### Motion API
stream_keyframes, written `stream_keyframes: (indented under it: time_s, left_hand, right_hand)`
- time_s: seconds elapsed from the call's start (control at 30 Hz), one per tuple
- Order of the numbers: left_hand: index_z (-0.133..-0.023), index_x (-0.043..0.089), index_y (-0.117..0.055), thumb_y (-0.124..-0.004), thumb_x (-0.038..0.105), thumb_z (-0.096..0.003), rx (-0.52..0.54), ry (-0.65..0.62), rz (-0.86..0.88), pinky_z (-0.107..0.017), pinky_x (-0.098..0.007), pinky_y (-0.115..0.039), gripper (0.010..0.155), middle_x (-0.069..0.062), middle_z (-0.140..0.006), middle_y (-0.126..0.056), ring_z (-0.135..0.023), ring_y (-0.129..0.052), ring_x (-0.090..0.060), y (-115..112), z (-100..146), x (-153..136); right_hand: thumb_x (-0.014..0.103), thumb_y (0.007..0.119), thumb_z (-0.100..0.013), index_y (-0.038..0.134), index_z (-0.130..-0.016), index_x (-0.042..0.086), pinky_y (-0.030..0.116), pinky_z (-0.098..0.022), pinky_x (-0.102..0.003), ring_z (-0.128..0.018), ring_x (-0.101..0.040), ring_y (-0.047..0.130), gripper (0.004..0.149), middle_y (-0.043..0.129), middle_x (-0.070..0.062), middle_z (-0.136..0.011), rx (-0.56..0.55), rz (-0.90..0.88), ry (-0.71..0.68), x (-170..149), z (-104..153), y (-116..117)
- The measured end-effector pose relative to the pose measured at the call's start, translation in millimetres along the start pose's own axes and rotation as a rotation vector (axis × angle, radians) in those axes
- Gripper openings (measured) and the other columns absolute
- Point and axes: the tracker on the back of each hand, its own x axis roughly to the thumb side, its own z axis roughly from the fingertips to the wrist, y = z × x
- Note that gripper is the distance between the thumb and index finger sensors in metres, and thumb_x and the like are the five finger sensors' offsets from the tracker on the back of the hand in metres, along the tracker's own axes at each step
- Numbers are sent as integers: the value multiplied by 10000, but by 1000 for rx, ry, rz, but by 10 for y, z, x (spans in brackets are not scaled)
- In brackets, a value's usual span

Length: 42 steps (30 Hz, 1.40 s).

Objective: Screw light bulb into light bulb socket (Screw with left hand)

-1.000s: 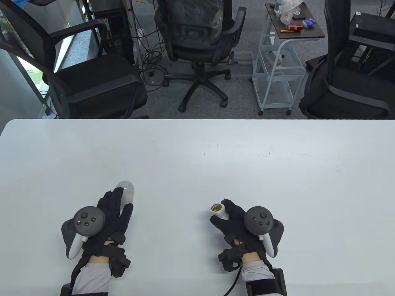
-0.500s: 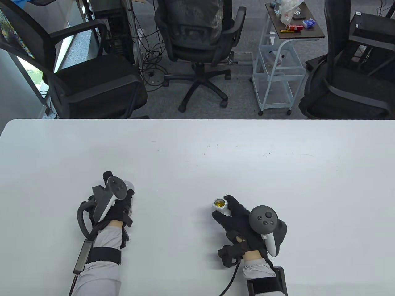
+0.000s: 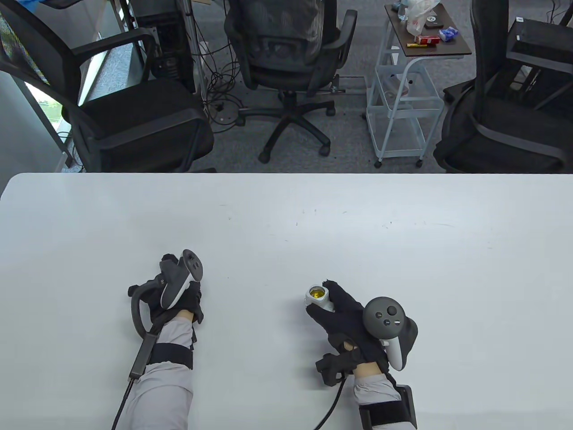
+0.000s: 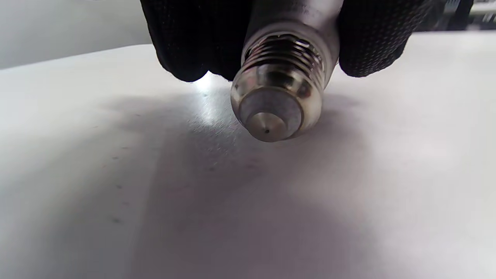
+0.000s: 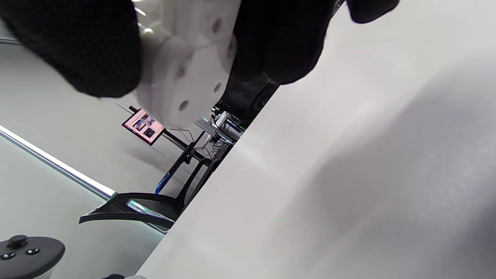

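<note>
Since 1 second ago the left hand [image 3: 181,295] has rolled over from palm-down onto its side, so its tracker [image 3: 181,277] now faces right instead of up, and it has shifted a little toward the middle of the worktop [image 3: 286,215]. Its gloved fingers [image 4: 193,38] are closed around the light bulb [image 4: 281,77], which the hand hides in the table view; the left wrist view shows the threaded metal base sticking out below the fingers, tip clear of the worktop surface.

Well to its right, the right hand [image 3: 344,318] has barely moved, only tipping the light bulb socket [image 3: 318,299] slightly. That hand grips the white socket body between thumb and fingers, with the brass-lined opening facing up and away from the person. In the right wrist view the white, perforated underside of the socket [image 5: 186,62] shows between the black fingers [image 5: 279,42], held above the worktop.

Bulb and socket are apart, not yet joined.
</note>
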Motion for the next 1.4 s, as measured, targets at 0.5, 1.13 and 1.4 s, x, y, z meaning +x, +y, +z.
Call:
stream_keyframes:
  time_s: [0.5,1.13,1.4]
  left_hand:
    - [-1184,328,-193,-807,476,-571,-22,-625,1020,-668,-801,-475,880,-280,-960,-758,-963,-733,-450,117,953,42]
    - [-1187,310,-158,-779,484,-595,-234,-878,1343,-685,-799,-463,876,-264,-990,-727,-994,-695,-437,-241,1037,152]
    - [-1188,313,-165,-783,480,-592,-274,-931,1339,-687,-799,-465,875,-264,-994,-728,-998,-695,-435,-249,1081,232]
  right_hand:
    - [413,927,-442,636,-971,76,476,-659,-719,-777,-431,815,692,793,-200,-897,104,-24,-61,-16,25,138]
    - [450,933,-438,726,-927,47,526,-649,-708,-703,-423,893,667,878,-204,-828,462,63,-230,288,211,605]
    - [469,930,-435,750,-904,36,554,-640,-694,-659,-416,926,663,910,-204,-790,462,1,-235,292,216,600]
